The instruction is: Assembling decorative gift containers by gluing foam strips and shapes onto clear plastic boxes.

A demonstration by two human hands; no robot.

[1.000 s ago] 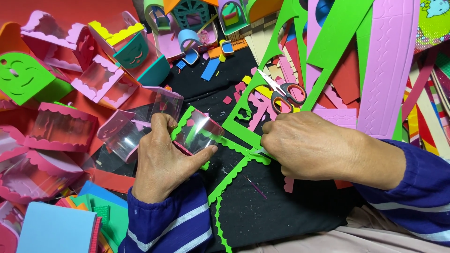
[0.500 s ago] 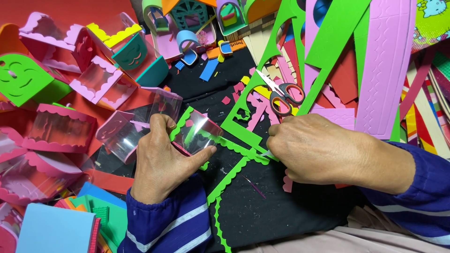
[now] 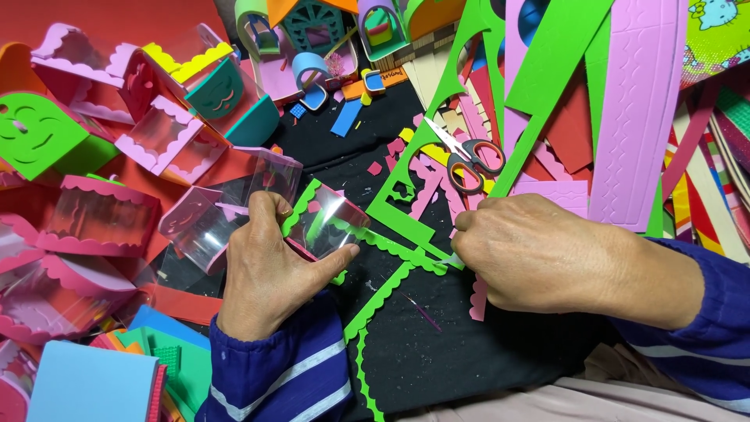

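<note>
My left hand (image 3: 269,270) grips a small clear plastic box (image 3: 332,223) edged with green scalloped foam, held over a black cloth (image 3: 437,344). My right hand (image 3: 539,254) pinches the end of a green scalloped foam strip (image 3: 398,252) that runs from the box toward the right. Both hands are closed, thumbs and fingers pressed on the pieces. A second green scalloped strip (image 3: 379,301) lies on the cloth below them.
Scissors with red and grey handles (image 3: 469,160) lie above my right hand on foam scraps. Several clear boxes with pink scalloped trim (image 3: 94,219) pile at the left. Green and purple foam sheets (image 3: 633,109) stand at the upper right. Small foam houses (image 3: 316,27) sit at the top.
My right hand has shifted slightly left and down along the green strip. The left hand keeps the clear box almost still.
</note>
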